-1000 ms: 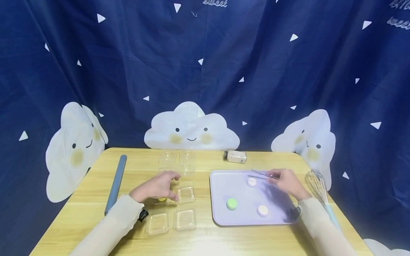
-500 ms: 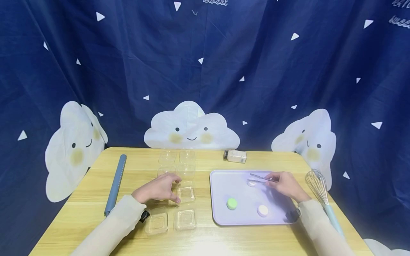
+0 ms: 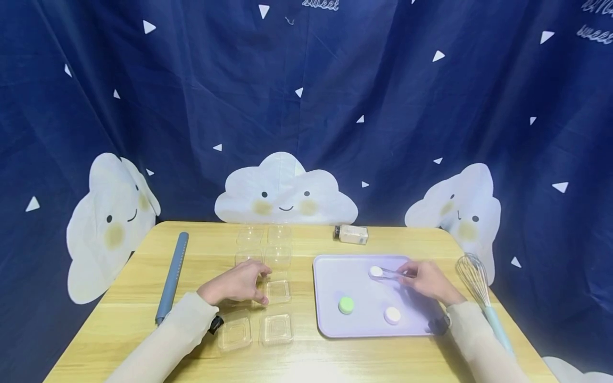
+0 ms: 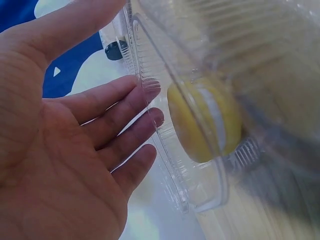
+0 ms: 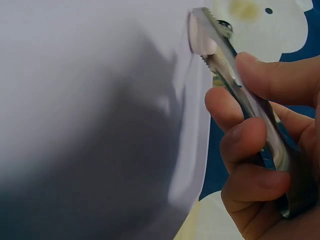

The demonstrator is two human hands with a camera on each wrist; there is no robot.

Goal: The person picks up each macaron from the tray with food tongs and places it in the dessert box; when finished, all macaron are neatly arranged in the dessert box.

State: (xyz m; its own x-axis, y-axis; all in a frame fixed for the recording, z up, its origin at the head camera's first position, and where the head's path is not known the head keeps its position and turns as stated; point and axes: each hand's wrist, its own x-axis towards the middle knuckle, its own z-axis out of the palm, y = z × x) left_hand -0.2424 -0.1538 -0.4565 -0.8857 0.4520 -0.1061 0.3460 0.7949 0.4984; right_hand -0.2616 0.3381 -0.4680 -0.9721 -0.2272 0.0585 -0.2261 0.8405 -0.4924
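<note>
My right hand [image 3: 431, 281] grips metal tongs [image 5: 232, 75] over the lilac tray [image 3: 330, 266]. The tong tips stand around a pale macaron [image 3: 376, 272] at the tray's far side. A green macaron [image 3: 346, 305] and another pale macaron [image 3: 392, 315] lie on the same tray. My left hand [image 3: 237, 283] is at a clear plastic box [image 4: 200, 205] holding a yellow macaron [image 4: 205, 120]. In the left wrist view its fingers stretch out loosely, their tips at the box's wall. From the head view, that hand hides most of this box.
More clear boxes [image 3: 276, 329] stand in two columns left of the tray. A blue-grey rod [image 3: 173, 276] lies at the table's left, a whisk [image 3: 483, 292] at its right. A dark-capped bottle [image 3: 353, 234] lies on its side behind the tray.
My right hand has moved slightly nearer, and the tongs have swung from above the far pale macaron down to either side of it. The left hand has stayed nearly still.
</note>
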